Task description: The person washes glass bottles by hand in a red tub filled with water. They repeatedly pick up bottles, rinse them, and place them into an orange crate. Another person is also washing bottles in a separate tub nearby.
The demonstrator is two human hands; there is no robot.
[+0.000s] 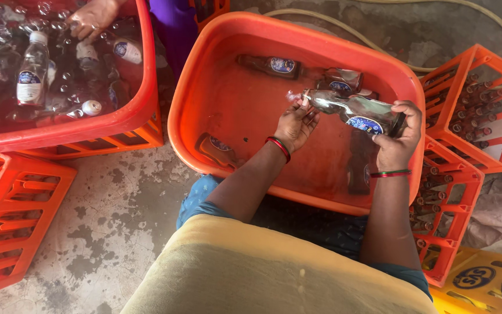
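Wet glass is the thing in hand: a clear bottle (352, 109) with a blue oval label, held level above the water of the near orange tub (204, 70). The right hand (399, 139) is closed around its base end, fingers wrapped over the bottom; the left hand (296, 123) is only loosely curled, its fingertips at the neck and mouth, more steadying than gripping.

The risk, as I judge it, is a slip — the glass looks slick, and the left hand's hold at the neck is light. If the right hand loosened, the bottle would drop onto the others lying in the tub below, and glass on glass could chip or crack, with bare hands working in the same water.

Counting outward: one bottle held; in the near tub four or so more brown bottles show — one at the far wall (269, 64), one just behind the held bottle (344, 78), one near the front left (216, 150) and one dim under the water by the right wrist, though the murk may hide others. Two tubs in all; the second tub (140, 110), at upper left, holds many clear bottles — too crowded to count — and another person's hand (91, 17) reaches into it. Orange crates: four at least, two on the right filled with capped bottles (474, 107), one lying at left (13, 221), one under the second tub. One yellow crate (483, 285) sits at lower right.
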